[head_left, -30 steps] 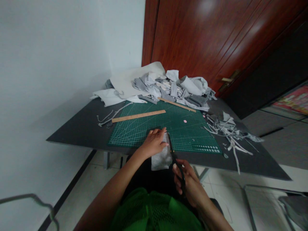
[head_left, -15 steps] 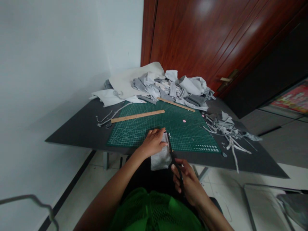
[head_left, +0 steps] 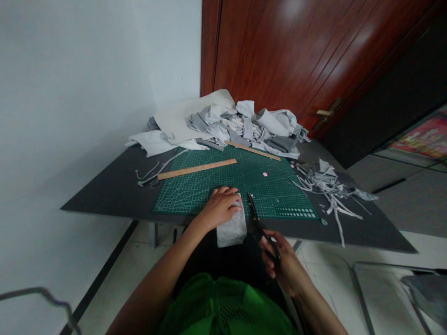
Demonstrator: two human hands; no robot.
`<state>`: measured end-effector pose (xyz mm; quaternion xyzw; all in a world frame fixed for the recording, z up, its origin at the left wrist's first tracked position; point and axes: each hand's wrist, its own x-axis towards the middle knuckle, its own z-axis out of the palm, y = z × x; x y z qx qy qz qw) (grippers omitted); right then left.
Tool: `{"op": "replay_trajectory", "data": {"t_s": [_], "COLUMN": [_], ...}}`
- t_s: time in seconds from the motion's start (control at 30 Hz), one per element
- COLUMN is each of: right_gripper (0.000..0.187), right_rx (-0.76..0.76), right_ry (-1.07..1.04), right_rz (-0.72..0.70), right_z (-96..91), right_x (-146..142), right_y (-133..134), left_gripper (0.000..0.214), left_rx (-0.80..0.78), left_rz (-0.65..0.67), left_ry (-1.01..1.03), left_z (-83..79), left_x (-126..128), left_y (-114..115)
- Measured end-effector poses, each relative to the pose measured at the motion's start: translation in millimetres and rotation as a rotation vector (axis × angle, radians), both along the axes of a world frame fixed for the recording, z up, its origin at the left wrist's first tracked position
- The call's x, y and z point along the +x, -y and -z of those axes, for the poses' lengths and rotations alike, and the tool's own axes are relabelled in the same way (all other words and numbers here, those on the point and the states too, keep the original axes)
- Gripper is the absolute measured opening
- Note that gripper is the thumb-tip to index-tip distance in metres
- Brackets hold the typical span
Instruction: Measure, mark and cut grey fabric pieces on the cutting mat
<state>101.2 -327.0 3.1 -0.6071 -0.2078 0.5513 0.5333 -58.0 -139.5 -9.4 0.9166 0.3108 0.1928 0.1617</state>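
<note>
My left hand [head_left: 220, 207] is closed over the upper left part of a small grey fabric piece [head_left: 232, 231] at the front edge of the green cutting mat [head_left: 195, 195]. The fabric's lower end reaches past the table edge towards me. Black scissors [head_left: 256, 219] are gripped in my right hand [head_left: 279, 258], fingers through the handles. Their blades look closed, point away from me over the mat, and lie a little right of the fabric without touching it. Part of the fabric is hidden beneath my left fingers.
Two wooden rulers [head_left: 197, 169] lie on the mat, one farther back. Piled grey and white fabric [head_left: 244, 123] covers the table's far side. Thin fabric strips [head_left: 330, 188] are heaped at the right. A small pink piece [head_left: 265, 174] rests on the mat. A wall stands left, a door behind.
My right hand has moved the scissors rightward, away from the fabric's right edge, leaving a gap. My left hand stays on the fabric. The whole view has shifted slightly.
</note>
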Motion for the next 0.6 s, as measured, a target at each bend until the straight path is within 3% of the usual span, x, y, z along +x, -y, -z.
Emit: {"op": "replay_trajectory", "data": {"t_s": [0.13,0.3,0.37,0.6], "right_gripper": [0.068,0.066,0.064,0.055], "right_rx": [-0.001,0.156,0.174,0.026], "right_ry": [0.048,0.214,0.241,0.114], "right_rz": [0.116,0.365,0.309,-0.195], "right_z": [1.7,2.7,1.6,1.9], "right_x": [40.5,82.5,84.6,52.9], "right_y": [-8.2,-11.2,-1.0,35.8], "left_gripper": [0.017,0.017,0.017,0.022], "left_rx": [0.003,-0.012,-0.007,0.010], "left_rz": [0.001,-0.022,-0.027,-0.040], "left_ry": [-0.016,-0.003,-0.002,0.005], "left_z": [-0.9,-0.6,-0.4,1.0], "left_x": [0.7,1.5,1.9,4.2], "left_y": [-1.2,-0.7,0.2,2.9]}}
